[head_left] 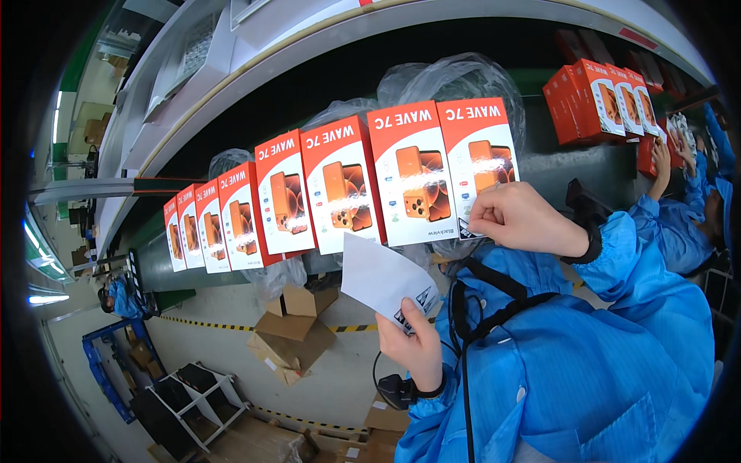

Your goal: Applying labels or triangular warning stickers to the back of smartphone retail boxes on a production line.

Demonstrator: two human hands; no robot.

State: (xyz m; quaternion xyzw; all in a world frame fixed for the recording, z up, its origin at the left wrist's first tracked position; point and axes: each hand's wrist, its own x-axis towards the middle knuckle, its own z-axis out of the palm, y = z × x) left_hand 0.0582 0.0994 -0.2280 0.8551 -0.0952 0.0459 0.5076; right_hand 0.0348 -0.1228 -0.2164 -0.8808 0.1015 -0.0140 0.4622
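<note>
My left hand (413,339) pinches a white sticker sheet (384,272) by its lower corner, where several small black-and-white stickers show beside the thumb. My right hand (525,220) is closed, its fingertips at the lower left corner of the rightmost red-and-white phone box (480,154). A small black-and-white sticker (465,228) shows just under those fingertips, against the box corner. Left of it, more phone boxes (340,177) with orange phones printed on them form a row, fronts facing me. The sheet's top edge overlaps the bottom of one box.
Clear plastic bags (455,73) lie behind and below the row on the dark green conveyor (571,170). At the right, a co-worker's hands (661,158) are by another group of red boxes (598,100). Open cardboard cartons (289,339) stand on the floor below, near a white-framed rack (197,405).
</note>
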